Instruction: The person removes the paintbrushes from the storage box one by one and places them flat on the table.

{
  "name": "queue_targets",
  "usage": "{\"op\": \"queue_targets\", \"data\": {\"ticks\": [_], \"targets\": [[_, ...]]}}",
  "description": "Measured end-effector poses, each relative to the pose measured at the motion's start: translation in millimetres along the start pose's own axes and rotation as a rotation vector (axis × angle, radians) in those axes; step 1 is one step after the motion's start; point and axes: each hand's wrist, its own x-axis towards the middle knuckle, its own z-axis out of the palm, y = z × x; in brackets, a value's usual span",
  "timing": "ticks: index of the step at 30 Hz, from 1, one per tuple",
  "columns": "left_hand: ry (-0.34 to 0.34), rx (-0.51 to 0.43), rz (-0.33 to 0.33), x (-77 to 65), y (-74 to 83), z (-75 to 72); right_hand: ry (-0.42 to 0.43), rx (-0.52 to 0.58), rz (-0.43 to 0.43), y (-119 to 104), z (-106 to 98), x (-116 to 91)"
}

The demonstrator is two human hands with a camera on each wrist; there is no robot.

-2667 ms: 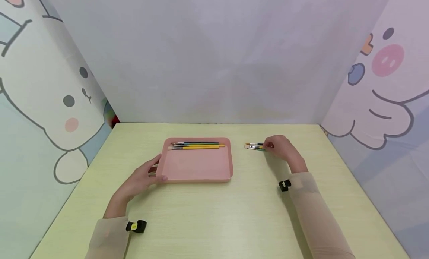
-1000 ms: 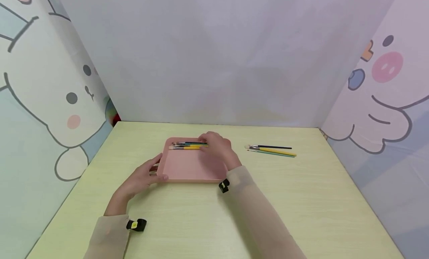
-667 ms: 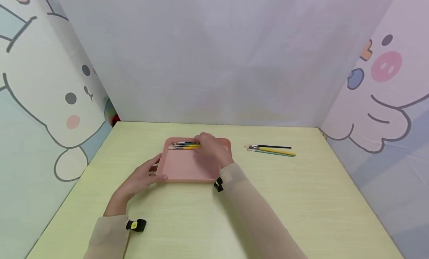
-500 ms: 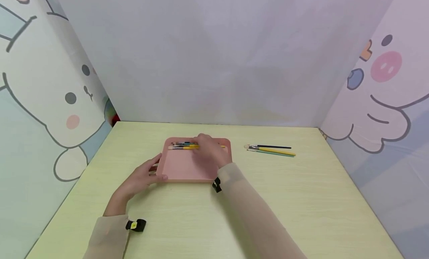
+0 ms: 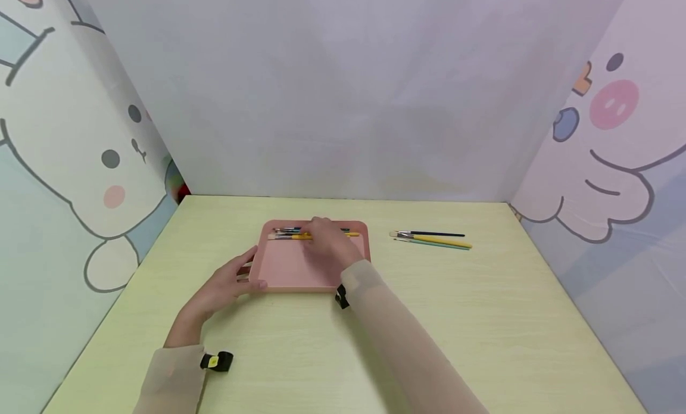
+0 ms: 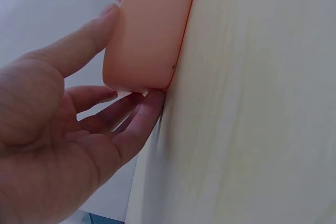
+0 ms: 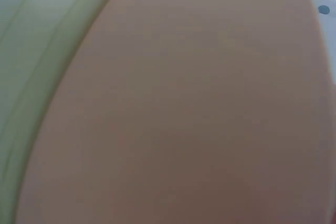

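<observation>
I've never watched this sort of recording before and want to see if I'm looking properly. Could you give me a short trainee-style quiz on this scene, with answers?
1. Pick one: compared with the tray, where is the right hand? A) left of it; B) over it; C) right of it.
2. True or false: the paintbrushes lying on the table, outside the tray, all have the same handle colour.
3. In your own words: what is the left hand doing?

Key
1. B.
2. False: dark, yellow and green handles show there.
3. It holds the tray's near left corner between thumb and fingers.
</observation>
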Motion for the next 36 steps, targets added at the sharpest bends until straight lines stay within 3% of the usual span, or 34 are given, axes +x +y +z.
{"op": "queue_targets", "data": {"ticks": [21,36], "targets": [[0.005,-0.003,0.01,-1.5,0.0,1.0,0.063,-0.053,-0.011,-3.0,13.3,-0.6],[0.004,-0.005,0.008,0.0,0.1,0.8,0.095,0.025,-0.032,0.4,19.5,2.7]]}}
